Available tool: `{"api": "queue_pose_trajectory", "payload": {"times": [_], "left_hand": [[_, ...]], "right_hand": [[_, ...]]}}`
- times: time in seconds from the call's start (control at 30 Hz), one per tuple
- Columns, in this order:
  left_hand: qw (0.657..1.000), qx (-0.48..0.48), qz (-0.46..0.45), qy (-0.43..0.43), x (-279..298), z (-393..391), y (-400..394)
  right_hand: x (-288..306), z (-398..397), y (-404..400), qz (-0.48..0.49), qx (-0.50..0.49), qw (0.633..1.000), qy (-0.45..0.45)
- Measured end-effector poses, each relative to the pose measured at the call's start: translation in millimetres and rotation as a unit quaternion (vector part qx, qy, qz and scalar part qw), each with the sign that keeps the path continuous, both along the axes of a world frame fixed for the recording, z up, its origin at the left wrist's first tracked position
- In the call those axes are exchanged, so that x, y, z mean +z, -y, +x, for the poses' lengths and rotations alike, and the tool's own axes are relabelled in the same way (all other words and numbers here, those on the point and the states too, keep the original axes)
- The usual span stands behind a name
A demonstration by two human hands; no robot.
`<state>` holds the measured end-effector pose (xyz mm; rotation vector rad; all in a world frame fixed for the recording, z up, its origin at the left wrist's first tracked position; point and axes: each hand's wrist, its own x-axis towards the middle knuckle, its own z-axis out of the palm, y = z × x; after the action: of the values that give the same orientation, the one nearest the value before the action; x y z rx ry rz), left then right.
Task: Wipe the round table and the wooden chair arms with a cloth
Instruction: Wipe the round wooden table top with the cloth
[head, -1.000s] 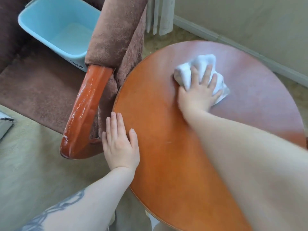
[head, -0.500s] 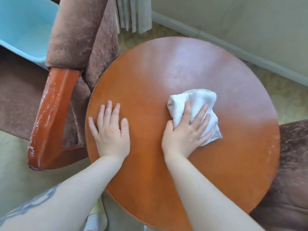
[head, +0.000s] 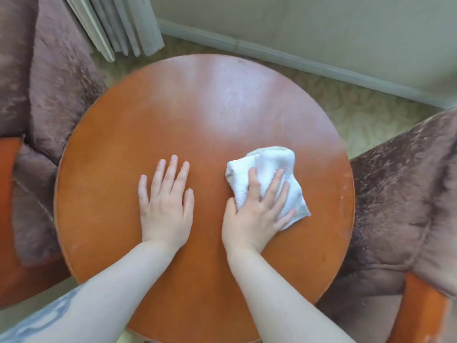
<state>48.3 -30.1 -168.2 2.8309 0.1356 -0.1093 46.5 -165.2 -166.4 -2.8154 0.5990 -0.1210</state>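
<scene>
Since half a second ago my right hand [head: 257, 214] has dragged the cloth [head: 269, 179] toward the right side of the frame, and my left hand [head: 165, 206] now lies nearer the centre of the round counter [head: 123, 134]. I judge I'm midway through the top: the upper part shows a pale sheen, though I cannot tell whether it is wet or just glare. The wooden chair arms, one at the left edge [head: 8, 181] and one at lower right [head: 420, 310], wait their turn. My right hand presses flat on the bunched white cloth, fingers spread; my left rests open, palm down, just left of it, not touching it.
</scene>
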Motion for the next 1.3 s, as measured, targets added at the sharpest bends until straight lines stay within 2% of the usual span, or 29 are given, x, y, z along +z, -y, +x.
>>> {"api": "queue_pose_trajectory", "payload": {"times": [0.03,0.1,0.13,0.17,0.2,0.27,0.33,0.37,0.4,0.43,0.5,0.57,0.6,0.63,0.67,0.73,0.8,0.87,0.93,0.97,1.0,1.07,1.1,1.13,1.17,1.2,1.23,1.27,1.3], "left_hand": [[1.0,-0.005,0.01,-0.007,-2,0,3],[1.0,-0.011,0.026,-0.013,-5,1,5],[0.999,-0.012,0.034,-0.014,-6,1,7],[0.999,-0.013,0.039,-0.017,-7,2,8],[0.999,-0.013,0.042,-0.017,-8,2,11],[0.999,-0.013,0.045,-0.012,-9,2,12],[0.999,-0.012,0.045,-0.008,-11,1,10],[0.999,-0.011,0.045,-0.005,-11,0,7],[0.999,-0.009,0.044,-0.004,-11,0,6],[0.999,-0.007,0.043,-0.002,-12,0,6],[0.999,-0.005,0.038,-0.001,-12,0,5],[0.999,-0.005,0.039,-0.003,-11,0,5],[0.999,-0.004,0.04,-0.002,-11,0,5],[0.999,-0.003,0.04,-0.001,-10,1,6],[0.999,-0.001,0.038,-0.003,-10,1,7],[0.999,-0.001,0.039,-0.005,-10,2,12],[0.999,-0.007,0.039,-0.004,-9,3,12],[1.0,-0.015,0.024,0.002,-7,4,17],[1.0,0.008,0.027,-0.007,-7,4,3],[1.0,0.005,0.026,-0.006,-8,3,5],[1.0,-0.001,0.03,-0.007,-8,0,5],[0.999,-0.001,0.034,-0.01,-9,-2,5],[0.999,0.0,0.035,-0.009,-9,0,5],[0.999,-0.001,0.035,-0.009,-9,1,5],[0.999,-0.002,0.033,-0.009,-9,2,6],[0.999,-0.004,0.031,-0.009,-10,2,6],[0.999,-0.004,0.032,-0.008,-10,3,5],[0.999,-0.005,0.033,-0.008,-11,2,5],[0.999,-0.004,0.035,-0.009,-11,2,5]], "right_hand": [[-7,-19,10,-0.019,0.111,0.994,0.008],[-13,-68,57,-0.043,0.331,0.942,0.027],[-12,-87,88,-0.049,0.378,0.924,0.022],[-9,-99,116,-0.053,0.37,0.928,0.012],[-8,-99,138,-0.065,0.311,0.948,0.009],[-6,-68,153,-0.085,0.069,0.994,0.006],[-3,-5,138,-0.027,-0.2,0.979,0.026],[1,22,124,0.013,-0.269,0.963,0.011],[2,35,112,0.024,-0.28,0.96,-0.008],[-3,35,105,0.0,-0.234,0.972,-0.012],[-9,-3,107,-0.065,-0.018,0.998,-0.011],[-8,-51,135,-0.082,0.217,0.973,0.0],[-6,-65,155,-0.069,0.278,0.958,0.002],[-5,-68,170,-0.043,0.287,0.957,0.0],[-5,-61,176,-0.023,0.24,0.97,-0.005],[-4,-20,158,-0.012,0.025,1.0,-0.006],[-7,39,119,0.007,-0.211,0.977,0.009],[-1,86,87,0.055,-0.293,0.954,0.009],[-8,92,49,0.024,-0.156,0.987,-0.001],[-9,73,54,-0.004,-0.032,0.999,-0.006],[-8,48,64,-0.024,0.125,0.992,-0.004],[-9,8,109,-0.05,0.417,0.908,0.016],[-7,5,138,-0.056,0.497,0.866,0.013],[-5,11,159,-0.048,0.515,0.856,0.013],[-3,23,167,-0.034,0.474,0.88,0.016],[-4,40,160,-0.028,0.372,0.927,0.029],[-5,59,140,-0.03,0.221,0.974,0.04],[-8,79,109,-0.026,0.061,0.997,0.039],[-9,100,75,-0.005,-0.06,0.998,0.026]]}}
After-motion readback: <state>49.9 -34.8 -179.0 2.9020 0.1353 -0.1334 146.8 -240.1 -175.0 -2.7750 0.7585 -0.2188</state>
